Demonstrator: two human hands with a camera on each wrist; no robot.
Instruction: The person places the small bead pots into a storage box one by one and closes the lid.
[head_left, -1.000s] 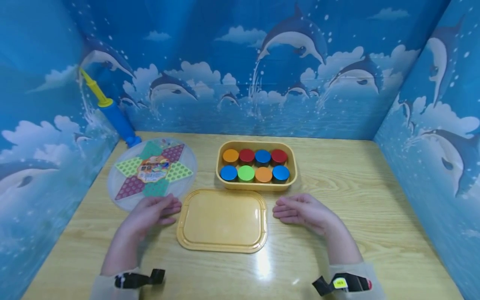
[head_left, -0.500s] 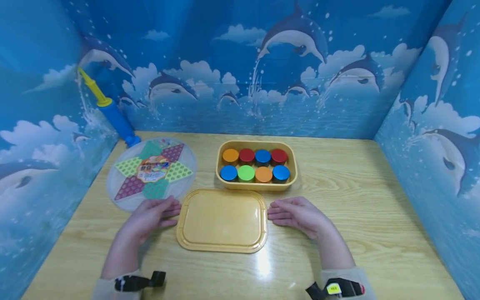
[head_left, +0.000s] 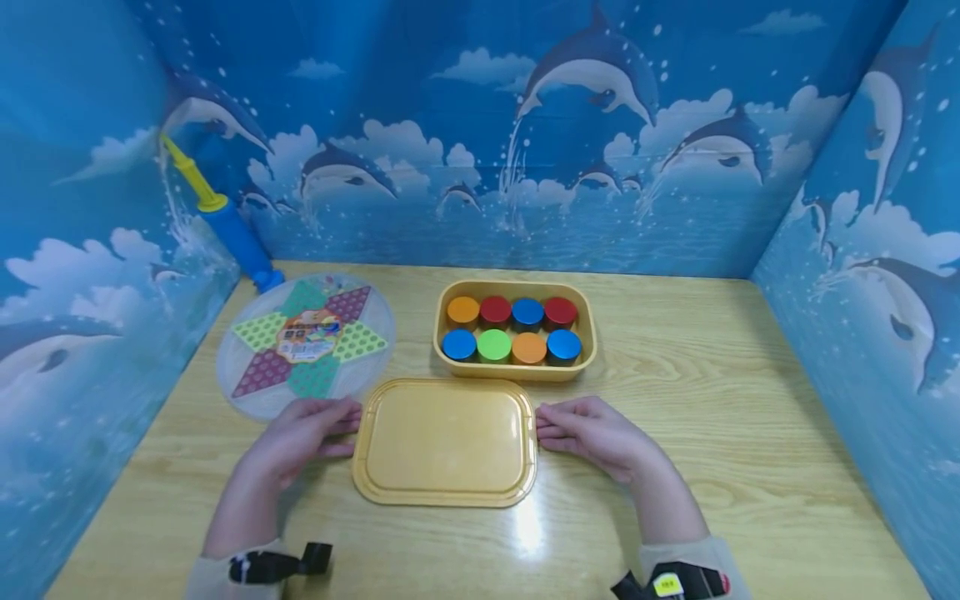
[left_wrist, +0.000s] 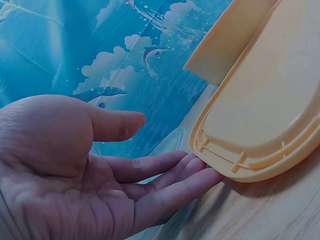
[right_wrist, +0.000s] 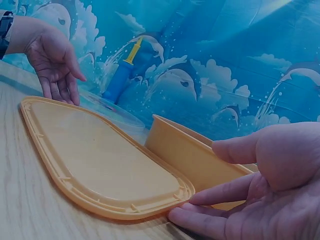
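A yellow rectangular plastic lid (head_left: 446,442) with rounded corners lies on the wooden table, its ribbed rim facing up. My left hand (head_left: 303,435) is at its left end; in the left wrist view the straight fingertips (left_wrist: 209,175) meet the rim, thumb raised apart. At the opposite end my right hand (head_left: 600,437) has its extended fingertips (right_wrist: 182,216) at the rim's lower edge, thumb likewise away from the lid. Just behind stands a yellow box (head_left: 513,374) holding two rows of small round pots with orange, red, blue and green tops, such as the green-topped pot (head_left: 493,345).
A clear round disc (head_left: 251,329) with a patterned six-pointed star lies behind my left hand. A blue hand pump (head_left: 236,242) with a yellow plunger leans in the back left corner. Dolphin-printed sheets (head_left: 480,167) wall the table (head_left: 750,400) at the back and sides.
My right hand has moved left, up to the lid's right edge. The left hand has barely shifted and stays at the left edge. Lid and box stay where they were.
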